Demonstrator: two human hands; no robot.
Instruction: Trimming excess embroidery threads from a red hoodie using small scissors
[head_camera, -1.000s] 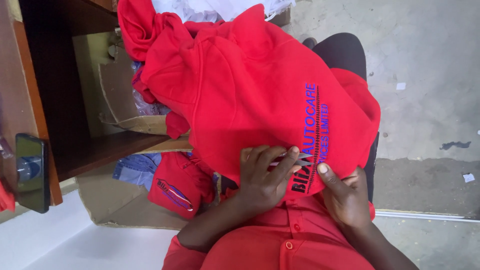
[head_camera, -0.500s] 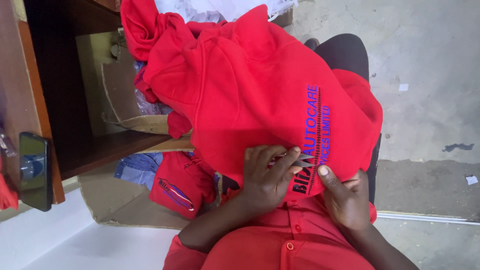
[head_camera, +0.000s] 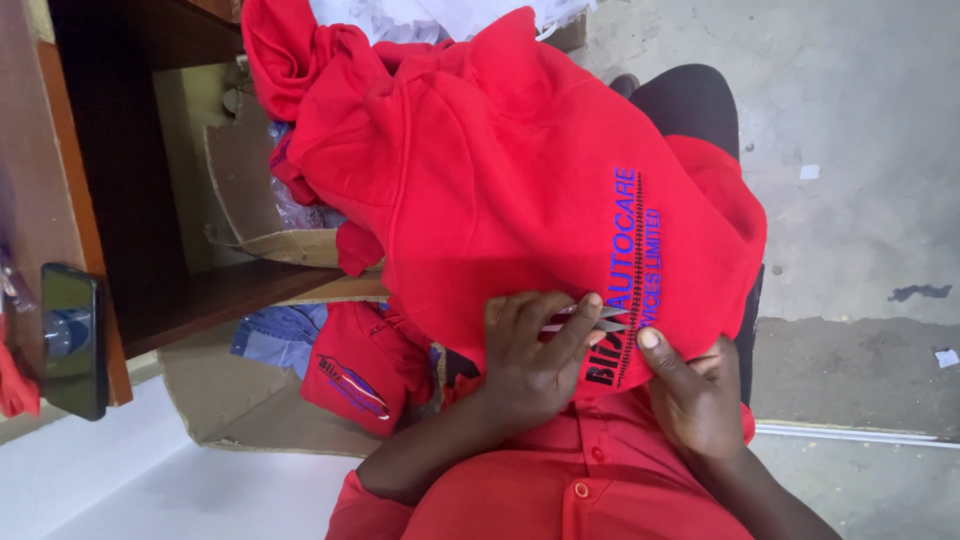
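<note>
**Small scissors at work on the lettering of a red sweatshirt**

A red sweatshirt (head_camera: 500, 190) lies draped over the person's lap, its printed lettering (head_camera: 625, 270) running down toward the body. The left hand (head_camera: 530, 355) rests on the cloth at the lower end of the lettering, fingers curled around small metal scissors (head_camera: 585, 318) whose blades stand slightly parted, tips pointing at the letters. Just right of the scissors, the right hand (head_camera: 695, 395) pinches a fold of the sweatshirt, thumb pressed flat on top and the other fingers tucked under the fabric.

This looks like trimming loose threads around the lettering. The coming snip calls for taut cloth and blade tips kept clear of the stitching.

Left of the sweatshirt, a cardboard box (head_camera: 250, 200) sits under a wooden desk (head_camera: 70, 200), with a phone (head_camera: 70, 340) at the desk's edge.
</note>
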